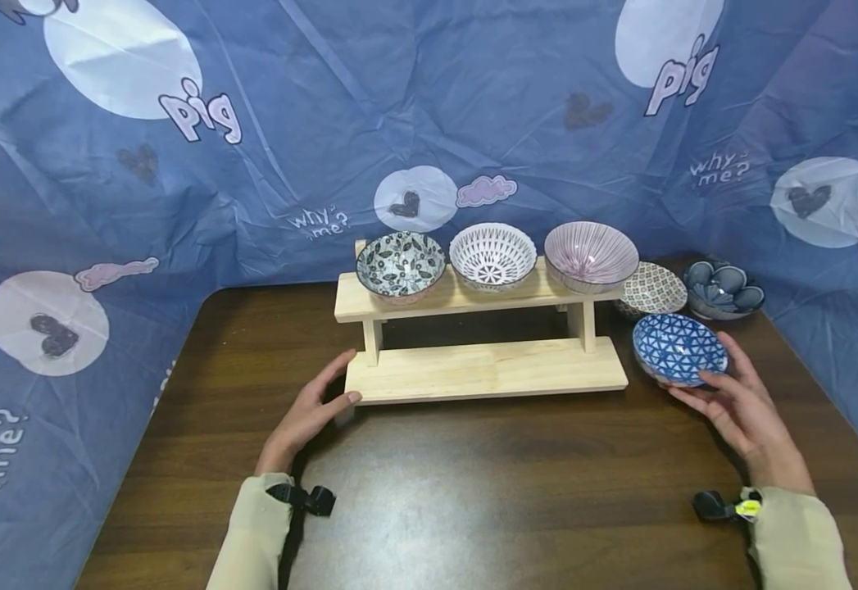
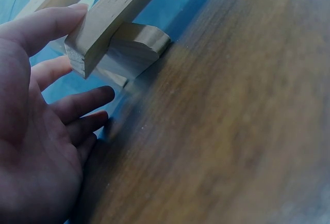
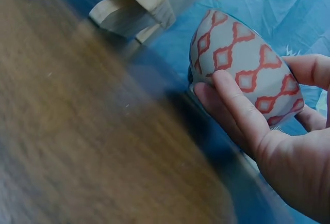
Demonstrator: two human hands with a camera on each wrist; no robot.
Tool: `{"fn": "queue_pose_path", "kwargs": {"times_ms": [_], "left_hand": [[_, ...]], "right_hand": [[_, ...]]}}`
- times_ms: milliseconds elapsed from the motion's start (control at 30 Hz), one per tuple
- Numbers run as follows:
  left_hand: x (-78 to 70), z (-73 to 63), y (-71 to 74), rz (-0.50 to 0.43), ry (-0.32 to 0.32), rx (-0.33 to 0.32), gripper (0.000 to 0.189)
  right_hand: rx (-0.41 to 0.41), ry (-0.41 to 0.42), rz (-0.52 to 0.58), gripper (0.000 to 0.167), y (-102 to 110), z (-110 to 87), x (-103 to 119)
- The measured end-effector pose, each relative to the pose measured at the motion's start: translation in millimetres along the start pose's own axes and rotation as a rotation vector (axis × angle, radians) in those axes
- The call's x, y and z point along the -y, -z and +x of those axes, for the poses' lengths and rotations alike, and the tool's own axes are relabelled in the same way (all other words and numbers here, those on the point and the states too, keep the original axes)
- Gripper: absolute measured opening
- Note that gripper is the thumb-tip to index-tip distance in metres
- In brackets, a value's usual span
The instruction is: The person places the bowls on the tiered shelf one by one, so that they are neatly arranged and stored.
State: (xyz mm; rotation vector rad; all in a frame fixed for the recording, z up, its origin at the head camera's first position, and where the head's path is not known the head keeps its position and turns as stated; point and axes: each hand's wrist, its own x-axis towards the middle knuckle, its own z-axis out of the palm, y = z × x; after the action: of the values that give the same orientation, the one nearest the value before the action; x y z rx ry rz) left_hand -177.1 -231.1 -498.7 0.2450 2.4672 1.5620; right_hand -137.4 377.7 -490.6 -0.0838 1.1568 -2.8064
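My right hand [image 1: 742, 414] holds a small bowl [image 1: 679, 350] at its near right side, just right of the wooden stand. Its inside has a blue and white triangle pattern; in the right wrist view the bowl [image 3: 245, 64] shows a white outside with red diamonds, fingers spread along its wall. My left hand [image 1: 310, 414] touches the left end of the stand's lower shelf [image 1: 483, 369]. The left wrist view shows thumb and forefinger at the shelf end [image 2: 85, 48], the other fingers loosely extended. The stand's upper shelf [image 1: 498, 300] bears a dark floral, a black-and-white and a purple-striped bowl [image 1: 592, 256].
Behind the held bowl, a brown-patterned bowl [image 1: 653, 288] and a dark blue petal-patterned bowl [image 1: 724, 291] stand on the brown table [image 1: 510, 492]. A blue printed cloth [image 1: 310, 123] hangs around the table's back and sides.
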Motion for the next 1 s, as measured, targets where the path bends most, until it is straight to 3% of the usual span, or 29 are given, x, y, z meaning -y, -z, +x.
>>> {"fn": "queue_pose_path", "kwargs": {"times_ms": [300, 600, 1000], "left_hand": [[-1.1, -0.1, -0.4, -0.004, 0.031, 0.006, 0.071], [0.0, 0.2, -0.6, -0.012, 0.015, 0.003, 0.070], [-0.1, 0.8, 0.1, -0.008, 0.002, 0.003, 0.070]], "right_hand": [[-0.009, 0.021, 0.027, 0.070, -9, -3.4, 9], [0.004, 0.031, -0.043, 0.071, -21, -6.6, 17], [0.059, 0.023, -0.011, 0.069, -37, -11.3, 20]]}}
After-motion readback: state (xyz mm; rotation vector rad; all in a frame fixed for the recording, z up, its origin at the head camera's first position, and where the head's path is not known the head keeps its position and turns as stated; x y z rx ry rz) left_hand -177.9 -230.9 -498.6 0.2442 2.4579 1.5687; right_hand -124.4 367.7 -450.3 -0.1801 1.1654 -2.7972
